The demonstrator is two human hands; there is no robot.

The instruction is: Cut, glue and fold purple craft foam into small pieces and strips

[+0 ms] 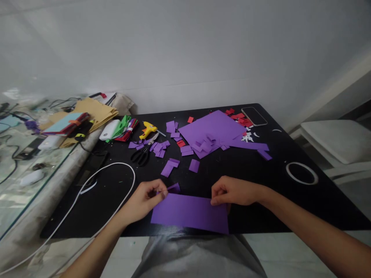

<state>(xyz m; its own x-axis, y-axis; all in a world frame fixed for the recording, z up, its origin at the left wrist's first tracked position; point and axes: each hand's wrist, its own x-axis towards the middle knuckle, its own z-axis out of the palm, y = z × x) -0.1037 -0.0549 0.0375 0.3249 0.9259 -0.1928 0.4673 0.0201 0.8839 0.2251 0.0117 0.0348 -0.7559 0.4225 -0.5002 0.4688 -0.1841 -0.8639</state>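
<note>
A wide purple paper sheet [188, 212] is at the near edge of the black table, raised between my two hands. My left hand [152, 195] pinches its upper left corner between thumb and fingers. At the upper right, my right hand [228, 191] is closed on the same sheet, thumb on the near face. Just behind the left fingertips a small purple paper piece [174, 188] shows in part. Farther out lie a purple square [194, 166] and overlapping purple pieces [169, 168]. Black-handled scissors [142, 155] rest to the left, among purple scraps [159, 148].
A yellow glue gun [148, 129] lies behind the scissors. A large purple sheet [214, 127], red scraps [243, 119] and a phone [254, 116] are at the back. A white ring [302, 173] lies right; a white cable [127, 197] loops at left. A white chair [339, 141] stands beyond.
</note>
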